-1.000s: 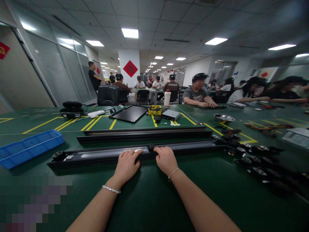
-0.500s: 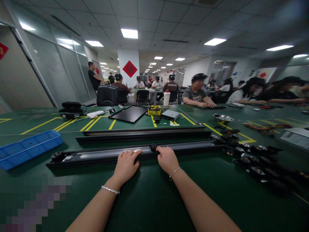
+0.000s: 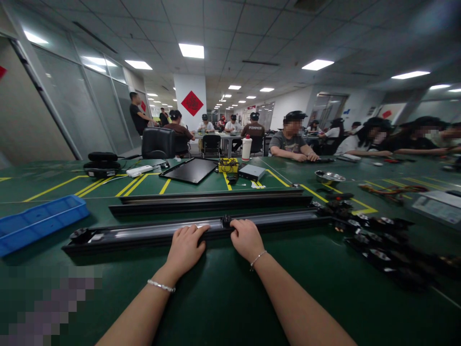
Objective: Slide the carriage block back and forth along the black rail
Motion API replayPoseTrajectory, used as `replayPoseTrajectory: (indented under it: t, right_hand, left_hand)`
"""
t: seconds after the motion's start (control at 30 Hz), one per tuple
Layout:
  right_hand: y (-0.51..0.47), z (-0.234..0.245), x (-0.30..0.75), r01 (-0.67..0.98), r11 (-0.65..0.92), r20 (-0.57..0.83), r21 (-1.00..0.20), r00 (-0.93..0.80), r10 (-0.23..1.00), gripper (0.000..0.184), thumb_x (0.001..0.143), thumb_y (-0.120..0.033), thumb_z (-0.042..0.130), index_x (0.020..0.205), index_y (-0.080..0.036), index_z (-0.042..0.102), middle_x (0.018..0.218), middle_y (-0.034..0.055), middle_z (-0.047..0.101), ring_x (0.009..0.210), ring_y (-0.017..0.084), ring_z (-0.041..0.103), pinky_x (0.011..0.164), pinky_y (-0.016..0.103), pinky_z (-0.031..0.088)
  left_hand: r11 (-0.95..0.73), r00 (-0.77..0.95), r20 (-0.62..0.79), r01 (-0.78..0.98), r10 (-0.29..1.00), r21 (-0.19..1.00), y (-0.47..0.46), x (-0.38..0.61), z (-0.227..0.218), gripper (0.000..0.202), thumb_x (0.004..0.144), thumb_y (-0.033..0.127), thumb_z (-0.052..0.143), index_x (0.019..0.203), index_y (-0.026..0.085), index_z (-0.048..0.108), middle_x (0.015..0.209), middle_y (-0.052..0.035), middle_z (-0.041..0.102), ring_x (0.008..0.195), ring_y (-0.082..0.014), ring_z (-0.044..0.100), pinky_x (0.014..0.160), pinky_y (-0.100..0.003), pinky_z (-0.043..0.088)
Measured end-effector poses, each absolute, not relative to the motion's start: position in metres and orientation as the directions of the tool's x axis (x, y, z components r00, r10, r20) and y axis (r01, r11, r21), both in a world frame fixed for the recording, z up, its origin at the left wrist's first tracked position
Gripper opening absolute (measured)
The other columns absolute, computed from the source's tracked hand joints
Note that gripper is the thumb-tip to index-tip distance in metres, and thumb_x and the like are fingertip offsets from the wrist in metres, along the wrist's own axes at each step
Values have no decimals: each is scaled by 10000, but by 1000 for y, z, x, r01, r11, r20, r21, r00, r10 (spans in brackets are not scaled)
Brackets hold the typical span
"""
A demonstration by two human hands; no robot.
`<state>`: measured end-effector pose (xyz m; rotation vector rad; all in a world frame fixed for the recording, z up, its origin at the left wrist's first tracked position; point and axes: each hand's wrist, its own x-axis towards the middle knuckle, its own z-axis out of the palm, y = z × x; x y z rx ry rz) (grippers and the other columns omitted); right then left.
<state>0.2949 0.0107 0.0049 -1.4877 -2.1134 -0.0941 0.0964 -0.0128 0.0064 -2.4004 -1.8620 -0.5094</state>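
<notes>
The left hand (image 3: 186, 250) lies loosely curled, thumb apart, over the near edge of the rail (image 3: 140, 234); the right hand (image 3: 248, 242) has bent fingers at the block (image 3: 226, 220) set in it. How firmly either of the 2 grips, I cannot tell. The rail lies just ahead of both hands, long axis running side to side, left end slightly nearer the body; the right hand is nearer the block. Just behind the rail, nearly parallel, are black strips (image 3: 209, 205) (1 piece or 2, I cannot tell). A blue tray (image 3: 39, 222) sits by its left end, black parts (image 3: 378, 240) by its right. All rest on a green desk (image 3: 216, 307); well beyond the rail, people sit working under ceiling lights (image 3: 191, 51).
</notes>
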Motion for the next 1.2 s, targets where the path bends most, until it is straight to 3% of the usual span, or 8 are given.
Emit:
replayPoseTrajectory:
  t: [0.4, 0.7, 1.2]
  right_hand:
    - [9, 8, 293, 889, 395, 432, -231, -270, 861, 251, 715, -133, 439, 898, -219, 587, 878, 10, 647, 826, 148, 521, 841, 278, 290]
    - [5, 12, 291, 910, 323, 375, -258, -214, 902, 283, 733, -127, 432, 936, -243, 590, 932, 6, 641, 905, 143, 525, 950, 314, 206]
    - [9, 11, 296, 936, 267, 392, -227, -163, 905, 239, 736, -127, 432, 869, -225, 605, 863, 16, 639, 841, 151, 520, 816, 269, 291]
  left_hand:
    - [-288, 233, 309, 947, 922, 144, -13, 95, 5, 481, 769, 262, 443, 1238, 363, 419, 990, -2, 573, 959, -181, 474, 915, -366, 264]
    - [-289, 230, 304, 943, 925, 165, -14, 97, 7, 459, 766, 250, 449, 1213, 354, 449, 981, -2, 575, 959, -181, 474, 919, -368, 264]
    - [-292, 233, 307, 943, 923, 162, -13, 96, 5, 455, 763, 249, 450, 1205, 357, 453, 1000, -1, 569, 968, -182, 470, 926, -373, 259]
